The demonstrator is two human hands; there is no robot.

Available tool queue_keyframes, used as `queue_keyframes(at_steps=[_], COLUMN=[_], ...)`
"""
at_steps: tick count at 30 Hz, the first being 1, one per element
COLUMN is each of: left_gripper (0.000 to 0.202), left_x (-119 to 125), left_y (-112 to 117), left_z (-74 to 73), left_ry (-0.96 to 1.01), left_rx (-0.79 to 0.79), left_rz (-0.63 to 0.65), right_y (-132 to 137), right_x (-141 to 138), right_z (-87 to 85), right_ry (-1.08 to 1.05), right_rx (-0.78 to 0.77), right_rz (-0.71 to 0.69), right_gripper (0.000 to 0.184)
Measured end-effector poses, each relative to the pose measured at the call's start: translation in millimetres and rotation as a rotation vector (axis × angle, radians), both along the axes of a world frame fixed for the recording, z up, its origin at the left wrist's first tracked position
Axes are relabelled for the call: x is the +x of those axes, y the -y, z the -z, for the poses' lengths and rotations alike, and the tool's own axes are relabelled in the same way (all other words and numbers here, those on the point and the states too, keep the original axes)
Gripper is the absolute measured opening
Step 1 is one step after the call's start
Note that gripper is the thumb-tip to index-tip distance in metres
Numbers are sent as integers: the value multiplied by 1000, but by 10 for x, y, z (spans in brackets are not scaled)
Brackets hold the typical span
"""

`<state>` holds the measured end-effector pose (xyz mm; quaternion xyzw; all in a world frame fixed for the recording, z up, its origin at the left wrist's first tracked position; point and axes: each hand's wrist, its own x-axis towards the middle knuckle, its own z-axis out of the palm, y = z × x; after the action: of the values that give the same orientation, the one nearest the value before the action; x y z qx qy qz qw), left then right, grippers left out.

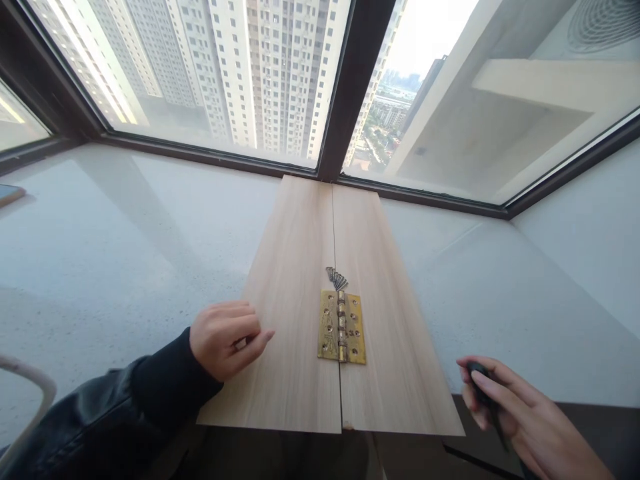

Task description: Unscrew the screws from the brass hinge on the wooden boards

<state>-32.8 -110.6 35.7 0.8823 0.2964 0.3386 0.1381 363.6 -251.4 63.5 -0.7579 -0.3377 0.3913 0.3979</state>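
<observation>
A tarnished brass hinge point(342, 327) lies unfolded across the seam between two pale wooden boards, with its knuckle along the seam. Just beyond it, several small screws point(337, 278) form a fan-shaped cluster. My left hand point(227, 339) rests at the outer edge of the left board point(290, 280), fingers curled in a loose fist and thumb pointing toward the hinge; nothing shows in it. Off the near right corner of the right board point(385, 287), my right hand point(515, 407) grips a black-handled tool point(479, 375). Its working end is not visible, so its kind stays unclear.
The boards lie on a white speckled sill point(150, 233), their near ends reaching past its front edge. A dark window frame point(335, 107) stands at their far ends. A phone-like object point(10, 193) sits at far left, and a pale curved tube point(35, 377) is at lower left.
</observation>
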Motion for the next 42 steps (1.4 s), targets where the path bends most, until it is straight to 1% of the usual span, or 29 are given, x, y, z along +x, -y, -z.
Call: queue_keyframes(at_steps=[1, 2, 3, 4, 6, 7, 9, 11, 13, 14, 16, 18, 19, 21, 22, 24, 25, 27, 28, 31, 34, 38, 42], left_gripper=[32, 32, 31, 31, 30, 31, 32, 32, 30, 28, 23, 13, 12, 34, 48, 74, 85, 97, 99, 94, 96, 97, 96], left_x=[-47, -99, -152, -205, -305, -351, -438, -520, -593, -620, -648, -629, -604, -534, -496, -426, -399, -368, -365, -409, -541, -890, -1358], left_y=[75, 154, 231, 302, 417, 458, 504, 520, 529, 537, 563, 602, 623, 661, 677, 700, 708, 713, 711, 694, 677, 683, 727], left_z=[-8, -13, -14, -13, -1, 7, 26, 43, 53, 54, 47, 36, 33, 45, 63, 127, 172, 272, 321, 432, 469, 463, 425], left_ry=[-13, -25, -38, -50, -78, -98, -133, -156, -156, -146, -102, -45, -26, -49, -83, -159, -189, -227, -238, -249, -239, -216, -214], left_rx=[12, 17, 21, 21, 17, 14, 11, 9, -2, -13, -38, -39, -27, 0, 8, 13, 11, 5, 3, 13, 9, -5, -6], left_rz=[0, -6, -18, -33, -82, -108, -163, -213, -256, -273, -297, -315, -318, -301, -284, -280, -299, -349, -359, -335, -340, -397, -453], right_y=[-84, -202, -355, -544, -1008, -1265, -1765, -2165, -2392, -2434, -2386, -2205, -2085, -1832, -1717, -1539, -1483, -1427, -1419, -1410, -1370, -1334, -1405], right_x=[-37, -78, -125, -178, -312, -394, -575, -749, -857, -869, -790, -584, -450, -174, -54, 119, 167, 200, 195, 136, 18, -292, -750], right_z=[-60, -127, -195, -256, -328, -332, -274, -161, -38, 14, 94, 149, 176, 242, 283, 370, 410, 467, 481, 470, 428, 398, 385], right_ry=[-94, -125, -94, -4, 279, 334, 402, 485, 567, 604, 668, 721, 744, 784, 784, 761, 751, 737, 733, 737, 758, 773, 775], right_rx=[13, 30, 35, 38, -9, -9, -2, 10, 37, 57, 102, 141, 157, 179, 185, 195, 203, 225, 235, 267, 316, 380, 416], right_rz=[-26, -40, -97, -186, -421, -454, -505, -539, -547, -544, -514, -443, -398, -303, -292, -327, -351, -375, -384, -410, -460, -563, -629], right_gripper=[45, 48, 49, 50, 50, 46, 34, 28, 31, 31, 32, 32, 33, 37, 42, 48, 50, 53, 54, 51, 46, 43, 41])
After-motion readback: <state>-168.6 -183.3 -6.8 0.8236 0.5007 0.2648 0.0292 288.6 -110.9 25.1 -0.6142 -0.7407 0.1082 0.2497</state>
